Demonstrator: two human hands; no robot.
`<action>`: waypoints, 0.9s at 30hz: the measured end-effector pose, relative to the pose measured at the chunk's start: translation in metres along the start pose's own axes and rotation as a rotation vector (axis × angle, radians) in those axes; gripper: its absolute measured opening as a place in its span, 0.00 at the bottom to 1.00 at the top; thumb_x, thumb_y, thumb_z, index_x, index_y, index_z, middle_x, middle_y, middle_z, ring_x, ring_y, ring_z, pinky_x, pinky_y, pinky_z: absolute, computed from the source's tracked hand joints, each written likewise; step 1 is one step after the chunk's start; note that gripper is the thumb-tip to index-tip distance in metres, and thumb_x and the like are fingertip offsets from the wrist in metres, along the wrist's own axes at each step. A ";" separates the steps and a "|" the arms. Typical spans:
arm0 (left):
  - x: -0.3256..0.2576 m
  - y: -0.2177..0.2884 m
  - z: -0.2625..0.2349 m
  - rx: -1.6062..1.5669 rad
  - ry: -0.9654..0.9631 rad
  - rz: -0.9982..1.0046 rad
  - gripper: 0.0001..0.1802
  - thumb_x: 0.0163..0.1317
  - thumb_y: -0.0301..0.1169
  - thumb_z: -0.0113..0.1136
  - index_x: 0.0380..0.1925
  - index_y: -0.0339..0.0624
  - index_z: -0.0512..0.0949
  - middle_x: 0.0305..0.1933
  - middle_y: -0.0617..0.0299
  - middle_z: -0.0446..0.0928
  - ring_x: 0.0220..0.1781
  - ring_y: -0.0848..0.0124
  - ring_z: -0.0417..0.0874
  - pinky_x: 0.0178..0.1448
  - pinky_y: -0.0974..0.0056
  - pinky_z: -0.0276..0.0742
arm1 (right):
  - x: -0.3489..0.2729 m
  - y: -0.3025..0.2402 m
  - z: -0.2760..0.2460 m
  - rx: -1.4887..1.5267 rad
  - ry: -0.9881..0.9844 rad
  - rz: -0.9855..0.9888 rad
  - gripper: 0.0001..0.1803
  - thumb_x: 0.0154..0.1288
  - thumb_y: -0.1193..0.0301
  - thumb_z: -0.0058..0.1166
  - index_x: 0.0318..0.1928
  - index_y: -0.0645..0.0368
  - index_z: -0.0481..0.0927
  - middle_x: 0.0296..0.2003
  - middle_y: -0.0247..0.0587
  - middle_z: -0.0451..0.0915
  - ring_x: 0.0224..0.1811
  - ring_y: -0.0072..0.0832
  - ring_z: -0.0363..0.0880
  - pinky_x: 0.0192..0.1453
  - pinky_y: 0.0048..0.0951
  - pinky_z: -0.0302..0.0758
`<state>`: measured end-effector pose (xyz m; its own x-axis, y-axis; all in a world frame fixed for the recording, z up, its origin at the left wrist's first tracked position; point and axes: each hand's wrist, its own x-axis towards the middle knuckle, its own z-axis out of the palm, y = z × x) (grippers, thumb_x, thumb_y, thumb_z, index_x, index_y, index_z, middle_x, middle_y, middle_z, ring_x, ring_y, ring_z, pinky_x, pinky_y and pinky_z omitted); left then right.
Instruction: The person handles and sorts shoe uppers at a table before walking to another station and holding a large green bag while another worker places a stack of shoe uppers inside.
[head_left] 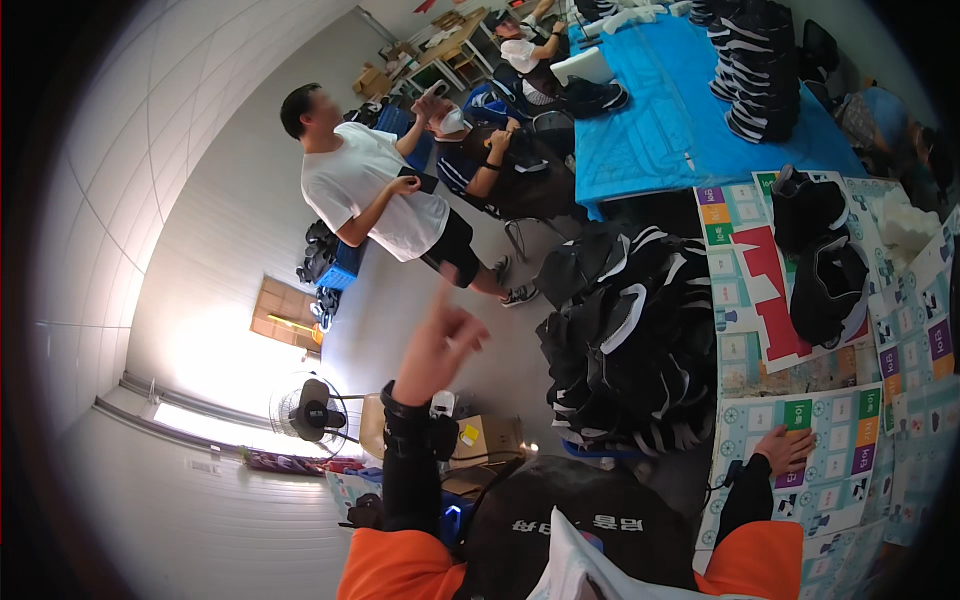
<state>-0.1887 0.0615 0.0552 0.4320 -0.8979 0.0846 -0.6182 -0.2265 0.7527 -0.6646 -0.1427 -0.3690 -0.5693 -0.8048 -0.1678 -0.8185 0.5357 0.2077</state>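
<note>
Up in the air, the left hand (pixel 440 345) is raised off the work, fingers loosely spread and one pointing upward, holding nothing. Meanwhile the right hand (pixel 785 448) lies flat with fingers spread on the patterned play mat (pixel 830 490) covering the table. Just beside that mat sits a heap of black-and-white garments (pixel 625 340). A person in a white T-shirt (pixel 375 190) stands well apart.
</note>
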 end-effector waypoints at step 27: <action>-0.381 -0.396 0.075 -0.278 -0.338 -1.116 0.20 0.72 0.42 0.60 0.54 0.37 0.79 0.30 0.61 0.85 0.28 0.70 0.87 0.29 0.66 0.82 | -0.005 0.000 0.003 -0.001 -0.003 -0.004 0.36 0.80 0.46 0.31 0.81 0.45 0.45 0.82 0.32 0.39 0.84 0.32 0.34 0.81 0.55 0.42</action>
<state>-0.1576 0.4653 -0.3238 0.4199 -0.3214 -0.8488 0.1687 -0.8913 0.4209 -0.6615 -0.1378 -0.3713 -0.5665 -0.8061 -0.1711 -0.8204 0.5324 0.2083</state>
